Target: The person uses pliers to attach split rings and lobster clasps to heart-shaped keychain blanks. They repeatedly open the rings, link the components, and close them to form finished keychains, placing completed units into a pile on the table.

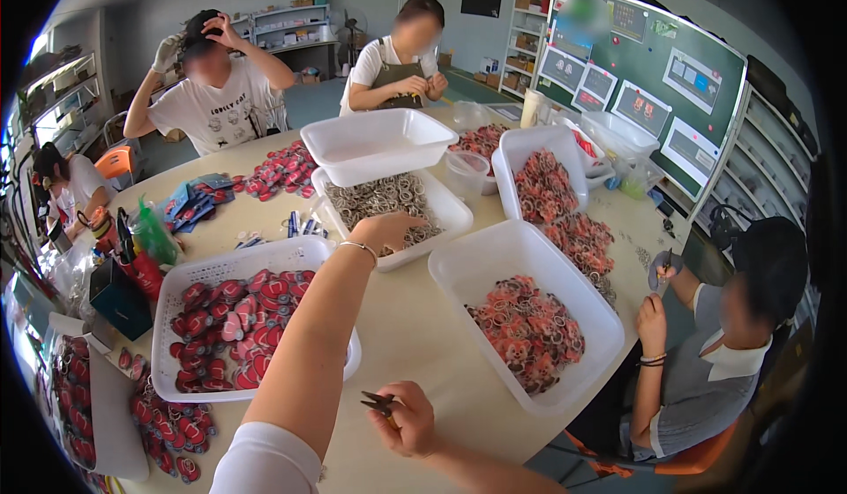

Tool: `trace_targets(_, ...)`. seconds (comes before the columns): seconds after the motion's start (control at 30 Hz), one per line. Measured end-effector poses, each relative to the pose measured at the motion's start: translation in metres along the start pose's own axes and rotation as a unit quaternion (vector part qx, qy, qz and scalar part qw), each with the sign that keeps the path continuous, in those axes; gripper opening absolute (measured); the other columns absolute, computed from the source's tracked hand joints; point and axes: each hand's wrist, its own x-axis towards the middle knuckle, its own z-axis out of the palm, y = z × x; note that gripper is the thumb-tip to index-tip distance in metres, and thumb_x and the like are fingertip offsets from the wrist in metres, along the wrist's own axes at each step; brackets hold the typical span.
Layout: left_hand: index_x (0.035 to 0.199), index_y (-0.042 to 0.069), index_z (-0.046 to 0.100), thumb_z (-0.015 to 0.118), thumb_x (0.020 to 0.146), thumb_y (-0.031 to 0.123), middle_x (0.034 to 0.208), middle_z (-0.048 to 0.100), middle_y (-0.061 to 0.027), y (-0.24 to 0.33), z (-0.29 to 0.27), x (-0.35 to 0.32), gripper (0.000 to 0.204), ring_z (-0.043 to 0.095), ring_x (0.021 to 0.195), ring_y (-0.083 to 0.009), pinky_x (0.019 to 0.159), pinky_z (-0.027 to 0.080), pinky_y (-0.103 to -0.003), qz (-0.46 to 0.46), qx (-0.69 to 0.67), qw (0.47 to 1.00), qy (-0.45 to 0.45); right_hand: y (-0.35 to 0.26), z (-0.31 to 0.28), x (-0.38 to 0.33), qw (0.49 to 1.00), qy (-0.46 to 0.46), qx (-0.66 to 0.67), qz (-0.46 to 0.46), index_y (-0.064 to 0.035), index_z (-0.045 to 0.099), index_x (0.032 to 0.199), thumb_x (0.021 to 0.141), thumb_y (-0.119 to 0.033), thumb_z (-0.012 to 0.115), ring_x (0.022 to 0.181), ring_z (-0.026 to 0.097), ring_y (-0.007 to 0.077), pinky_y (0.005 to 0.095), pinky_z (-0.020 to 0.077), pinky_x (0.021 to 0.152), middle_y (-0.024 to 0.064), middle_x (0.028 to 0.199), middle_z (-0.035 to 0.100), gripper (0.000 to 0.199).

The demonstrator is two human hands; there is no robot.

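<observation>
Over metal rings (pixel 378 198), the left hand (pixel 386 231) reaches (its palm hidden)

Dark metal pliers (pixel 380 401), jaws slightly parted, poke out beyond the fingers of the right hand (pixel 410 422). Silvery round metal rings (pixel 371 198) lie heaped about the left hand's (pixel 386 230) fingers.

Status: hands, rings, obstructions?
Left hand at the metal rings, grip unclear. Right hand holding pliers. Upper white tub overhangs far side of ring tub.

Plier handles (pixel 389 420) partly hidden by the right hand (pixel 413 419)
</observation>
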Motion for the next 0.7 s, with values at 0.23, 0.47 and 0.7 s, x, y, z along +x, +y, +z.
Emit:
trace_targets(0.23, 0.138, 0.032, 0.041, 0.053, 0.072, -0.006, 0.139, 0.037, -0.0142, 0.047, -0.004, 0.004, 0.077, 0.04, 0.125, -0.0449, 0.097, 0.043, -0.055, -0.1, 0.02, 0.995, -0.019, 0.0, -0.002, -0.001, 1.0, -0.015, -0.007, 0.007, -0.0028, 0.054, 0.074, 0.073, -0.005, 0.072, 0.077, 0.057, 0.0263, 0.0367, 0.045, 0.066, 0.0087, 0.093, 0.056, 0.018)
trace_targets(0.47, 0.119, 0.017, 0.056, 0.059, 0.071, -0.002, 0.121, 0.051, -0.0157, 0.029, 0.01, 0.005, 0.052, 0.053, 0.109, -0.0406, 0.093, 0.046, -0.046, -0.096, -0.04, 0.99, 0.1, 0.002, -0.001, 0.001, 1.0, -0.013, -0.018, 0.008, -0.0038, 0.055, 0.073, 0.074, -0.005, 0.071, 0.073, 0.056, 0.0253, 0.0361, 0.0447, 0.063, 0.0087, 0.09, 0.058, 0.016)
trace_targets(0.7, 0.105, 0.006, 0.061, 0.064, 0.067, -0.01, 0.086, 0.061, -0.013, 0.01, -0.031, -0.002, 0.042, 0.064, 0.077, -0.0224, 0.058, 0.057, -0.034, -0.099, -0.308, 0.927, 0.188, 0.005, -0.005, 0.001, 0.993, 0.052, -0.022, 0.108, -0.0001, 0.056, 0.072, 0.076, -0.008, 0.072, 0.076, 0.057, 0.0293, 0.0381, 0.0464, 0.064, 0.0119, 0.09, 0.058, 0.018)
